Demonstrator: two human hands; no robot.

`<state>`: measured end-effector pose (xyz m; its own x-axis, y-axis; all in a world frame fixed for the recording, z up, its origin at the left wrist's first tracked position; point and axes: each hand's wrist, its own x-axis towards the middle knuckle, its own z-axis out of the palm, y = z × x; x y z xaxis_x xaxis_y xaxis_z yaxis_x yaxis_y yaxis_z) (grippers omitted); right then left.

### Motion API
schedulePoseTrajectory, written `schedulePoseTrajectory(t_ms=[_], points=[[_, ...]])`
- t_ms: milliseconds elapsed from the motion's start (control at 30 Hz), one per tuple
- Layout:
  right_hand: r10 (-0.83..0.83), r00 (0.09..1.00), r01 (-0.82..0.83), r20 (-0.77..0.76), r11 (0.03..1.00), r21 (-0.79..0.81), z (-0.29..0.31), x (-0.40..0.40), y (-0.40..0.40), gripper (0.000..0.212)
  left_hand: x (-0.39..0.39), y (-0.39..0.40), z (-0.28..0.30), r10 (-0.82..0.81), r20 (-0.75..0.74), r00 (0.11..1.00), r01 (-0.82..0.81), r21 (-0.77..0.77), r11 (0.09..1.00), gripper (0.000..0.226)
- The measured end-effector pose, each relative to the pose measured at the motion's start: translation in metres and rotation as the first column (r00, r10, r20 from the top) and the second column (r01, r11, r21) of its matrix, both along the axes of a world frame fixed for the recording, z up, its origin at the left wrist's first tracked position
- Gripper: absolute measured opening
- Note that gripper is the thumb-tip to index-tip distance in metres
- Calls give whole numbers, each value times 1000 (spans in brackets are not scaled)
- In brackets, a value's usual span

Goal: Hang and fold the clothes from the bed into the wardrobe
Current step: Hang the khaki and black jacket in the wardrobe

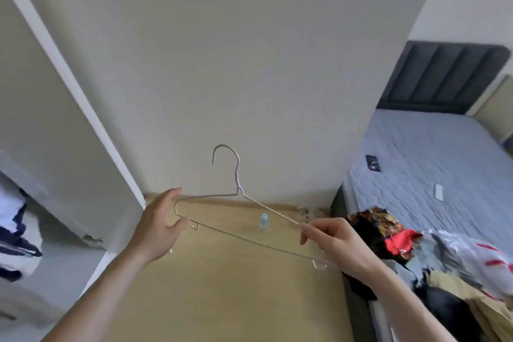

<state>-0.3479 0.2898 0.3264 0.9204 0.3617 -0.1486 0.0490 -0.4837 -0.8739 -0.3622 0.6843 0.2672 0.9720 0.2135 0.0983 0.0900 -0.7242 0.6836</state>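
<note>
There is a single view, from the person's head, wide-angled and bending the room's lines. It looks forward and down at the wall (236,50), close over both forearms. The wardrobe (33,147) edges in at left, and the bed (433,153) lies off to the right.

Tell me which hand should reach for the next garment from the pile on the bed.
Probably the left hand: it only touches the hanger with open fingers, while the right hand, though nearer the clothes pile, pinches it.
</note>
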Motion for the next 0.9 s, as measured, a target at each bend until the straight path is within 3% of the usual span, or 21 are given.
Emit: schedulePoseTrajectory(t_ms=[100,233,433,667,900], points=[[-115,993,115,-8,993,10,-1,-14,-69,46,33,-68,-7,-169,-21,985,169,10,986,45],[-286,958,286,-11,958,-24,-8,-29,-143,41,78,-150,-15,-268,-86,959,267,-22,963,15],[-517,856,516,30,848,-121,-55,-24,-243,27,140,-276,-34,-360,-147,921,334,-174,926,14],[-565,825,545,-8,799,-255,-108,32,-336,14,199,-385,-81,-424,-255,869,337,-321,885,18],[-572,815,523,-89,793,-312,-144,90,-408,32,251,-472,-134,-432,-388,814,308,-342,888,11]])
